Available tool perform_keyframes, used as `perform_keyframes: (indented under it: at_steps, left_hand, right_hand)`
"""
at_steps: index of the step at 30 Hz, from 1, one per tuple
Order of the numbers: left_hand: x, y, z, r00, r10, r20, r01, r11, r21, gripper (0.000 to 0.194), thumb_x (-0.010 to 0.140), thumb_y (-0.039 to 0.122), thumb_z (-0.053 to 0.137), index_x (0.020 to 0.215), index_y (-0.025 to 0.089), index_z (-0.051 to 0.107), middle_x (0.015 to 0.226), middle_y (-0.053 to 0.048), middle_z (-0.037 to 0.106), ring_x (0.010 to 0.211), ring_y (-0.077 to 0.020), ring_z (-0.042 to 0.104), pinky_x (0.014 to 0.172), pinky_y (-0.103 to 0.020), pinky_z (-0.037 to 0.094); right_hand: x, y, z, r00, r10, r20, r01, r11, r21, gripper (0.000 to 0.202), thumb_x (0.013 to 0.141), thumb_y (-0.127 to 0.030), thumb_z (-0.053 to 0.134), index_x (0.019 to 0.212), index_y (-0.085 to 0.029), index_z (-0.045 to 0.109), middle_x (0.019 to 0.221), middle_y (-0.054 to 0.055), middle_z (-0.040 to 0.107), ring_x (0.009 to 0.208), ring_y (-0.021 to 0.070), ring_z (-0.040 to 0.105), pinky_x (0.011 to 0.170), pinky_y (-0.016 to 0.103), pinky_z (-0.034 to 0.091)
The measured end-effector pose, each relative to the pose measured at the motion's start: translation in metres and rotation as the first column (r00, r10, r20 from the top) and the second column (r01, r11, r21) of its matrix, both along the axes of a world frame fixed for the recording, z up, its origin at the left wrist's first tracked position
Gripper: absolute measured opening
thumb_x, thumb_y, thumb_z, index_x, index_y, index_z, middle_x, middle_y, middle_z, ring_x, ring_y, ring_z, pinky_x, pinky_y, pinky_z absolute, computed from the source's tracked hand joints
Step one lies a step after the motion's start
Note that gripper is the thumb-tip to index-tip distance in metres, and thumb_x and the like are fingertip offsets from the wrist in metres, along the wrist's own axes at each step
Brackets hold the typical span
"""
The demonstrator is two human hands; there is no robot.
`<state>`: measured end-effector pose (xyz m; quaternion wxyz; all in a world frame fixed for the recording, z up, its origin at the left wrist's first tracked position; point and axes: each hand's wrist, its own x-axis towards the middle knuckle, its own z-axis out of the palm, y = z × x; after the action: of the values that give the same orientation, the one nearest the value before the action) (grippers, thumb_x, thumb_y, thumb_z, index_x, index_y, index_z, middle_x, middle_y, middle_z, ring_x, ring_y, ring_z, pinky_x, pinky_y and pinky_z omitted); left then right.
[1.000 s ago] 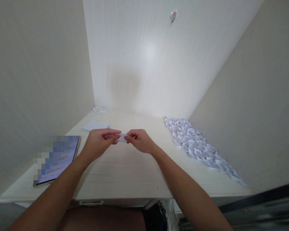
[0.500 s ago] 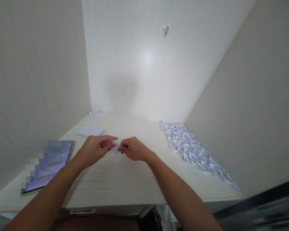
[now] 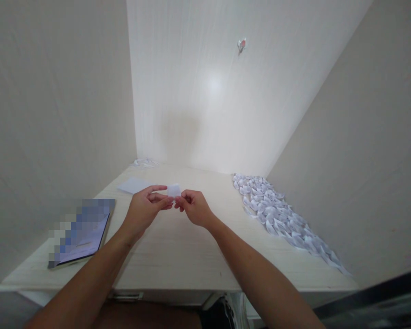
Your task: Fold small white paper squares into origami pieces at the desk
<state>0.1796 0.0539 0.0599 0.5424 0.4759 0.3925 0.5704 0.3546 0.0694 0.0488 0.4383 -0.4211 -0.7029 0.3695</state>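
Observation:
A small white paper piece (image 3: 173, 190) is held up between both hands, above the middle of the pale desk (image 3: 178, 256). My left hand (image 3: 149, 205) grips its left side and lower edge, thumb below and index finger stretched along the top. My right hand (image 3: 194, 206) pinches its lower right corner, the other fingers curled in. Behind my left hand lies a flat white sheet or stack of paper (image 3: 133, 184), partly covered by that hand.
Many folded white paper pieces (image 3: 274, 210) spread along the right wall. Thin white strips (image 3: 145, 162) lie in the back left corner. A tablet-like device (image 3: 85, 235), partly pixelated, rests at the left. A small sticker (image 3: 241, 45) is on the back wall.
The paper piece has been raised and turned, so more of its face shows. Both hands have shifted slightly up and right in view. The whole scene has also moved a little to the right.

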Motion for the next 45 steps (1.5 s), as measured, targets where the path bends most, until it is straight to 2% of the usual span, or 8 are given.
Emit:
perform_keyframes:
  at_steps: [14, 20, 28, 33, 36, 38, 41, 45]
  left_hand:
    - [0.003, 0.002, -0.004, 0.999, -0.008, -0.042, 0.008, 1.0, -0.007, 0.059, 0.052, 0.033, 0.093, 0.097, 0.012, 0.062, 0.068, -0.003, 0.074, 0.064, -0.0188, 0.071, 0.06, -0.03, 0.061]
    - [0.003, 0.002, -0.005, 0.991, -0.046, -0.128, 0.047, 0.999, 0.006, 0.064, 0.047, 0.036, 0.095, 0.089, 0.02, 0.049, 0.058, 0.003, 0.07, 0.051, -0.0169, 0.066, 0.053, -0.029, 0.057]
    - [0.005, 0.004, -0.014, 0.982, -0.059, -0.178, 0.081, 0.989, 0.121, 0.056, 0.056, 0.037, 0.089, 0.083, 0.022, 0.042, 0.059, 0.004, 0.069, 0.054, -0.0169, 0.067, 0.054, -0.027, 0.053]
    - [0.014, 0.004, -0.028, 0.955, -0.033, -0.295, 0.074, 0.989, 0.131, 0.039, 0.059, 0.024, 0.078, 0.075, 0.022, 0.043, 0.058, 0.005, 0.066, 0.055, -0.0166, 0.067, 0.055, -0.027, 0.051]
    - [0.023, -0.001, -0.029, 0.968, -0.071, -0.24, 0.093, 0.992, 0.081, 0.037, 0.058, 0.023, 0.078, 0.071, 0.02, 0.044, 0.058, 0.006, 0.063, 0.055, -0.0151, 0.066, 0.056, -0.027, 0.052]
    - [0.029, -0.005, -0.026, 0.982, -0.107, -0.157, 0.116, 0.992, 0.048, 0.04, 0.056, 0.025, 0.079, 0.072, 0.02, 0.043, 0.059, 0.007, 0.062, 0.055, -0.014, 0.065, 0.058, -0.029, 0.056]
    - [0.033, -0.007, -0.024, 0.987, -0.112, -0.114, 0.117, 0.993, 0.032, 0.042, 0.055, 0.024, 0.081, 0.074, 0.021, 0.043, 0.058, 0.008, 0.061, 0.054, -0.0131, 0.063, 0.059, -0.031, 0.058]
    - [0.033, -0.007, -0.025, 0.978, -0.112, -0.175, 0.123, 0.991, 0.054, 0.041, 0.055, 0.023, 0.08, 0.074, 0.021, 0.044, 0.058, 0.008, 0.061, 0.053, -0.0143, 0.064, 0.056, -0.031, 0.058]
  right_hand:
    - [-0.002, 0.005, -0.007, 0.991, 0.047, -0.128, -0.055, 0.997, -0.057, 0.038, 0.083, -0.054, 0.069, 0.071, -0.018, 0.064, 0.067, 0.001, 0.065, 0.058, 0.0112, 0.054, 0.058, 0.025, 0.041]
    - [-0.005, -0.001, -0.001, 0.956, 0.091, -0.278, -0.133, 0.981, -0.138, 0.029, 0.073, -0.044, 0.081, 0.077, -0.018, 0.067, 0.072, -0.001, 0.067, 0.065, 0.0126, 0.055, 0.064, 0.027, 0.041]
    - [-0.008, -0.001, 0.0, 0.921, 0.109, -0.375, -0.196, 0.96, -0.202, 0.021, 0.068, -0.032, 0.084, 0.069, -0.016, 0.072, 0.066, -0.001, 0.065, 0.065, 0.0128, 0.056, 0.067, 0.029, 0.041]
    - [0.028, 0.015, 0.031, 0.78, -0.079, -0.62, 0.019, 0.995, -0.103, 0.026, 0.068, -0.038, 0.084, 0.064, -0.019, 0.067, 0.065, -0.003, 0.059, 0.063, 0.0092, 0.05, 0.061, 0.023, 0.041]
    - [0.054, 0.022, 0.047, 0.654, -0.157, -0.74, 0.177, 0.983, -0.053, 0.026, 0.064, -0.035, 0.088, 0.071, -0.02, 0.068, 0.071, -0.004, 0.061, 0.066, 0.008, 0.053, 0.064, 0.02, 0.045]
    - [0.058, 0.019, 0.047, 0.694, -0.138, -0.707, 0.08, 0.99, -0.115, 0.028, 0.066, -0.038, 0.088, 0.081, -0.021, 0.07, 0.079, -0.002, 0.068, 0.072, 0.0094, 0.061, 0.065, 0.021, 0.047]
    - [0.046, 0.012, 0.035, 0.865, 0.051, -0.499, -0.187, 0.956, -0.225, 0.047, 0.064, -0.033, 0.09, 0.105, -0.023, 0.071, 0.092, 0.002, 0.075, 0.083, 0.0152, 0.069, 0.071, 0.026, 0.051]
    - [0.03, 0.008, 0.02, 0.953, 0.195, -0.23, -0.255, 0.93, -0.267, 0.04, 0.06, -0.024, 0.09, 0.096, -0.018, 0.073, 0.075, 0.001, 0.074, 0.071, 0.0157, 0.069, 0.071, 0.03, 0.052]
